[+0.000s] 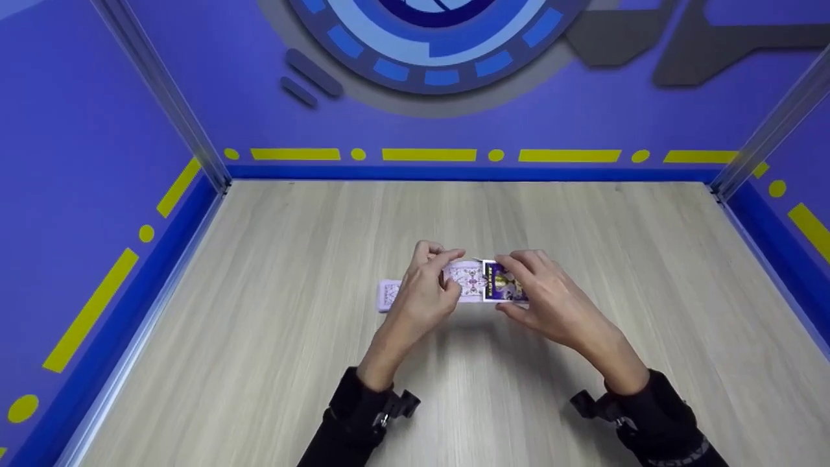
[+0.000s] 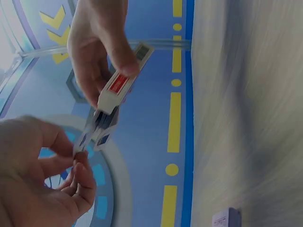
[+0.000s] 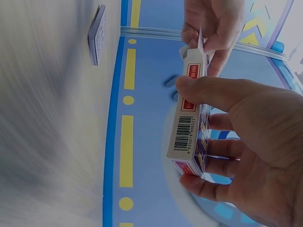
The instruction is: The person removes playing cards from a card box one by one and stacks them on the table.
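Observation:
My right hand [image 1: 557, 298] grips a small playing-card box [image 1: 499, 283], thumb along one narrow side and fingers behind it. The right wrist view shows this side white, with a barcode and a red label. The box is raised over the table, its opened end facing my left hand [image 1: 421, 285]. There my left thumb and fingers pinch a thin playing card [image 1: 465, 280] with a pink patterned back, at the box mouth. Small flaps [image 2: 103, 140] stick out beside it. Partly behind my left wrist, a stack of playing cards [image 1: 388, 295] with a similar back lies on the table.
The wood-grain table [image 1: 292, 363] is bounded by blue-purple panels with yellow dashes [image 1: 429, 155] at the back and on both sides. Metal posts [image 1: 162, 91] stand at the far corners. Each wrist wears a black strap with a small camera mount [image 1: 405, 403].

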The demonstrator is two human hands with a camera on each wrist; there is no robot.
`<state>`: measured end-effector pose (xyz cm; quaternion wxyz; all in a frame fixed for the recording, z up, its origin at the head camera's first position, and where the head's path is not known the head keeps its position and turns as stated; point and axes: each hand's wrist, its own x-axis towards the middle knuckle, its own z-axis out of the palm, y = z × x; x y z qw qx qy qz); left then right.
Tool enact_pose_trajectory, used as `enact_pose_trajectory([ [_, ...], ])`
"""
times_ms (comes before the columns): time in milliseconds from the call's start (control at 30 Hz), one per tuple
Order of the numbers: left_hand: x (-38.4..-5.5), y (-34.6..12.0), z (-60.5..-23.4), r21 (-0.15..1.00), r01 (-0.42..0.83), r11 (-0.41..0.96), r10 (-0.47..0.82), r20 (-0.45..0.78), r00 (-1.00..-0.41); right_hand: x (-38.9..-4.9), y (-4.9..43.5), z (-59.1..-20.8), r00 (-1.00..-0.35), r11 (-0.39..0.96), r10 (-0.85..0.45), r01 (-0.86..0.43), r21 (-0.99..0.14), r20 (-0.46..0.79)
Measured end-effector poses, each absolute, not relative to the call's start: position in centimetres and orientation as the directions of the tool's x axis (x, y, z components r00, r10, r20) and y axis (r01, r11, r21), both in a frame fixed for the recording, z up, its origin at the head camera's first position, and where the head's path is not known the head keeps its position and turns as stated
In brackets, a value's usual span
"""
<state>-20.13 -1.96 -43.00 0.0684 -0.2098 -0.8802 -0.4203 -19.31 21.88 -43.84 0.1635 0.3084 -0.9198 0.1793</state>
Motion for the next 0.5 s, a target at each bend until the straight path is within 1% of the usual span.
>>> enact_pose_trajectory([
  [67,-20.09,-2.48,-42.8,0.588,0.495,0.64,0.404,0.29,-0.867,-19.36,21.75,-43.81,-0.75,0.739,-0.518,-0.635,-0.227,0.411],
  [133,-20.06,-2.83,-42.77,0.458,0.56,0.69,0.474,0.299,-0.828,-19.43,21.59,-43.83,-0.746,0.734,-0.526,-0.641,-0.225,0.408],
  [233,-20.15,-2.91,-42.97,0.334,0.615,0.714,0.512,0.35,-0.785,-19.44,21.46,-43.89,-0.749,0.738,-0.526,-0.637,-0.222,0.403],
  [367,-20.26,-2.83,-43.28,0.295,0.647,0.703,0.524,0.4,-0.752,-19.42,21.57,-44.01,-0.758,0.745,-0.523,-0.628,-0.224,0.389],
  [500,-20.3,-3.05,-43.17,0.292,0.652,0.7,0.536,0.389,-0.749,-19.41,22.07,-44.03,-0.761,0.748,-0.525,-0.626,-0.22,0.382],
])
